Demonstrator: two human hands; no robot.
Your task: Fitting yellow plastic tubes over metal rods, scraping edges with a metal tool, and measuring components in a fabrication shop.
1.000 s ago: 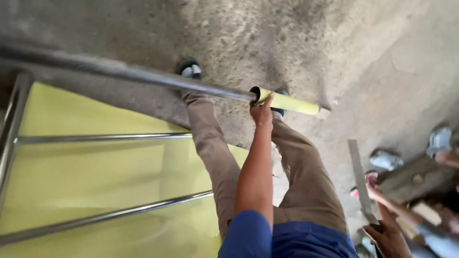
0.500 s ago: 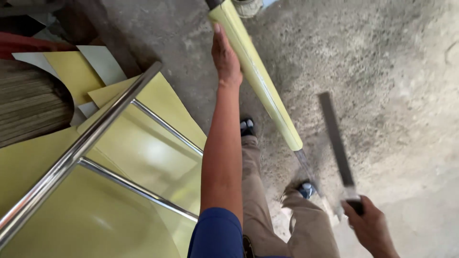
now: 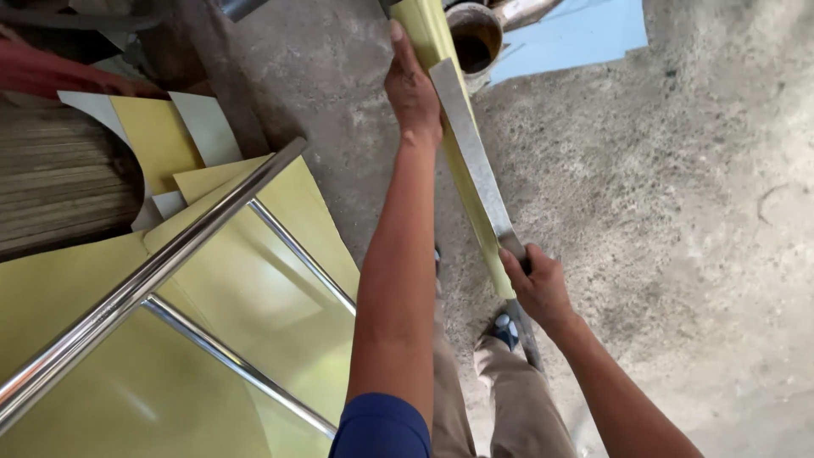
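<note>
My left hand grips a long metal tube wrapped in yellow film, high up near the top of the head view. My right hand holds a flat metal blade by its lower end. The blade lies flat along the yellow tube, just below my left hand. The tube's bare metal tip points down past my shoe on the concrete floor.
A shiny steel rail frame lies over yellow film-covered sheets at the left. Stacked boards sit at far left. A rusty round can and a blue sheet lie at the top. Concrete floor spreads to the right.
My right hand has brought the blade from the right side up against the yellow tube. The view has shifted, and my left hand still grips the tube.
</note>
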